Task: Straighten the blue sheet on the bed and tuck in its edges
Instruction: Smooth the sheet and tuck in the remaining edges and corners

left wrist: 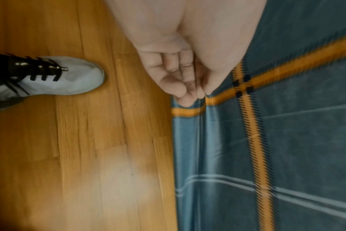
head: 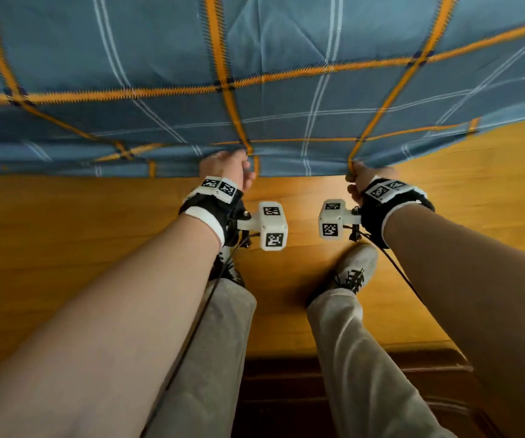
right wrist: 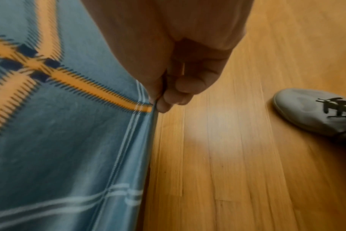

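Observation:
The blue sheet point(head: 166, 58), checked with orange and white lines, covers the bed across the top of the head view and hangs over its near side. My left hand point(head: 228, 170) pinches the sheet's lower edge near an orange stripe; the left wrist view shows the curled fingers point(left wrist: 185, 92) on the hem of the sheet point(left wrist: 286, 148). My right hand point(head: 360, 178) pinches the same edge further right, thumb and fingers point(right wrist: 168, 100) closed on the hem of the sheet point(right wrist: 59, 125). The edge hangs loose above the floor between both hands.
Wooden floor point(head: 65, 232) runs below the bed's side. My two feet in light shoes point(head: 357, 267) stand close to the bed; one shoe point(left wrist: 59, 78) is near the left hand, the other shoe point(right wrist: 314, 112) near the right. A dark wooden piece point(head: 365, 390) lies behind my legs.

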Motion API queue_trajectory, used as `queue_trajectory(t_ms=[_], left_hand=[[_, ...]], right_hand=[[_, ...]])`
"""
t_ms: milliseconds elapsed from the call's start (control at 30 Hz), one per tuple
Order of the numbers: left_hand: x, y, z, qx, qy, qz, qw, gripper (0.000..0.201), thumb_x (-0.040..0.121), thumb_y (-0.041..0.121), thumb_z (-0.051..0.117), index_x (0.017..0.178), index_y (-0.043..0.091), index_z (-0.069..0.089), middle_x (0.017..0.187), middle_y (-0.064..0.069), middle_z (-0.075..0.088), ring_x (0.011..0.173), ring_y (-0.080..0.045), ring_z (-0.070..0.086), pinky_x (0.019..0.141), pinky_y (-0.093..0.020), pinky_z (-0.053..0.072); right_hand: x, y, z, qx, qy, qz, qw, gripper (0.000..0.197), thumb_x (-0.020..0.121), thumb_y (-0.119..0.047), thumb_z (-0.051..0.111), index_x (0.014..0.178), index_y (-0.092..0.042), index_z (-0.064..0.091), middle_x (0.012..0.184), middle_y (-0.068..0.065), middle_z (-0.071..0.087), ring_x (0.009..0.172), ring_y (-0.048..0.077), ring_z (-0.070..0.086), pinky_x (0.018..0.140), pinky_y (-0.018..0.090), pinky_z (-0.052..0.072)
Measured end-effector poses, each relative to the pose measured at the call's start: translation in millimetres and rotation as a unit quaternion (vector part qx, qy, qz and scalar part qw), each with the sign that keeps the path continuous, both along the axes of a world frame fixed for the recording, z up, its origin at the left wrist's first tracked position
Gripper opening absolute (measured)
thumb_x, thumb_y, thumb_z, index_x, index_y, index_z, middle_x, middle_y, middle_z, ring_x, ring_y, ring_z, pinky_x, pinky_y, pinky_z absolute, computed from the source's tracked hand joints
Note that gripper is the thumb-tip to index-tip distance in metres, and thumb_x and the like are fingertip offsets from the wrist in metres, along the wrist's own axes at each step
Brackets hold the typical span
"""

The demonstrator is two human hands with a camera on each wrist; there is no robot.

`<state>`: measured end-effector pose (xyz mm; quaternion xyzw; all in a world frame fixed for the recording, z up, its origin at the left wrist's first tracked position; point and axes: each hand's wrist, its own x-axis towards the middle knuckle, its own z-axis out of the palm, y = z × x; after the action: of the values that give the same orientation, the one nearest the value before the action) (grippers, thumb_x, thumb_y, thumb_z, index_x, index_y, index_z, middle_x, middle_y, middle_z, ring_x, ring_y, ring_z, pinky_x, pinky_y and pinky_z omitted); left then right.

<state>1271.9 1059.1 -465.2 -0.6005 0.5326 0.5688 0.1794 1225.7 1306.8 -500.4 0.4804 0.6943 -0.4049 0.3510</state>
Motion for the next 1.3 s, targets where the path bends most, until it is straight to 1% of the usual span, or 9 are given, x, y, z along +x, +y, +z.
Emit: queue_trajectory(t_ms=[100, 233, 367, 433, 533, 600, 700, 933, 1300], left_hand=[[-6, 15, 20, 0.074, -0.028, 0.005, 0.997, 0.020, 0.099, 0.021, 0.048, 0.084, 0.010, 0.054, 0.076, -0.003, 0.055, 0.042, -0.008, 0.057, 0.034, -0.016, 0.040], [-3, 32, 80, 0.086, -0.056, -0.046, 0.994, 0.010, 0.098, 0.022, 0.052, 0.103, 0.013, 0.053, 0.096, -0.003, 0.059, 0.080, -0.020, 0.061, 0.056, -0.026, 0.050], [10, 42, 158, 0.053, -0.060, -0.098, 0.992, 0.007, 0.095, 0.020, 0.056, 0.090, 0.016, 0.057, 0.090, -0.003, 0.065, 0.076, -0.021, 0.064, 0.060, -0.030, 0.051], [5, 50, 210, 0.030, -0.047, -0.137, 0.989, 0.004, 0.094, 0.018, 0.057, 0.095, 0.015, 0.060, 0.083, -0.002, 0.064, 0.067, -0.019, 0.061, 0.056, -0.030, 0.047], [-19, 57, 310, -0.033, -0.019, -0.223, 0.974, 0.008, 0.089, 0.016, 0.061, 0.081, 0.016, 0.062, 0.073, -0.005, 0.063, 0.063, -0.022, 0.058, 0.060, -0.032, 0.048], [-38, 63, 383, -0.083, 0.008, -0.312, 0.947, 0.021, 0.086, 0.018, 0.061, 0.066, 0.018, 0.058, 0.069, -0.008, 0.060, 0.067, -0.024, 0.055, 0.066, -0.035, 0.049], [-59, 83, 528, -0.152, 0.055, -0.382, 0.910, 0.025, 0.083, 0.030, 0.058, 0.067, 0.012, 0.062, 0.067, -0.011, 0.061, 0.069, -0.029, 0.057, 0.061, -0.029, 0.041], [-97, 101, 663, -0.224, 0.126, -0.404, 0.878, 0.016, 0.088, 0.031, 0.062, 0.093, 0.019, 0.072, 0.085, -0.003, 0.066, 0.084, -0.023, 0.059, 0.074, -0.025, 0.040], [-149, 83, 719, -0.271, 0.124, -0.448, 0.843, 0.013, 0.089, 0.034, 0.062, 0.094, 0.023, 0.068, 0.101, -0.002, 0.068, 0.101, -0.026, 0.063, 0.088, -0.029, 0.047]], right_hand=[[1, 14, 2, -0.080, -0.054, 0.012, 0.995, 0.043, 0.087, -0.034, 0.062, 0.125, -0.014, 0.058, 0.118, 0.007, 0.066, 0.083, 0.016, 0.070, 0.057, 0.028, 0.059], [-1, 15, 91, -0.040, -0.073, 0.027, 0.996, 0.017, 0.095, -0.031, 0.057, 0.090, -0.015, 0.061, 0.092, 0.011, 0.066, 0.074, 0.023, 0.070, 0.055, 0.030, 0.052], [1, 29, 187, -0.061, -0.069, 0.012, 0.996, 0.023, 0.100, -0.018, 0.051, 0.116, -0.005, 0.060, 0.111, 0.011, 0.063, 0.103, 0.028, 0.064, 0.080, 0.041, 0.057], [-6, 34, 243, -0.102, -0.052, 0.001, 0.993, 0.027, 0.102, -0.017, 0.047, 0.120, 0.001, 0.057, 0.114, 0.012, 0.061, 0.097, 0.029, 0.059, 0.083, 0.037, 0.056], [-20, 35, 335, -0.108, 0.003, 0.010, 0.994, 0.023, 0.098, -0.024, 0.050, 0.107, -0.002, 0.052, 0.086, 0.010, 0.052, 0.069, 0.022, 0.045, 0.056, 0.030, 0.046], [-33, 39, 396, -0.068, 0.048, 0.086, 0.993, 0.059, 0.083, -0.034, 0.066, 0.130, -0.006, 0.042, 0.101, 0.010, 0.054, 0.083, 0.024, 0.053, 0.073, 0.034, 0.045], [-46, 50, 533, -0.055, 0.142, 0.191, 0.970, 0.065, 0.089, -0.032, 0.066, 0.142, -0.011, 0.036, 0.129, 0.010, 0.053, 0.112, 0.028, 0.055, 0.095, 0.036, 0.043], [-96, 65, 655, -0.058, 0.207, 0.283, 0.935, 0.066, 0.090, -0.031, 0.067, 0.146, -0.012, 0.037, 0.137, 0.017, 0.053, 0.121, 0.032, 0.055, 0.100, 0.037, 0.044], [-163, 106, 768, 0.021, 0.282, 0.360, 0.889, 0.066, 0.087, -0.040, 0.067, 0.145, -0.024, 0.040, 0.147, 0.012, 0.045, 0.128, 0.032, 0.051, 0.105, 0.045, 0.043]])
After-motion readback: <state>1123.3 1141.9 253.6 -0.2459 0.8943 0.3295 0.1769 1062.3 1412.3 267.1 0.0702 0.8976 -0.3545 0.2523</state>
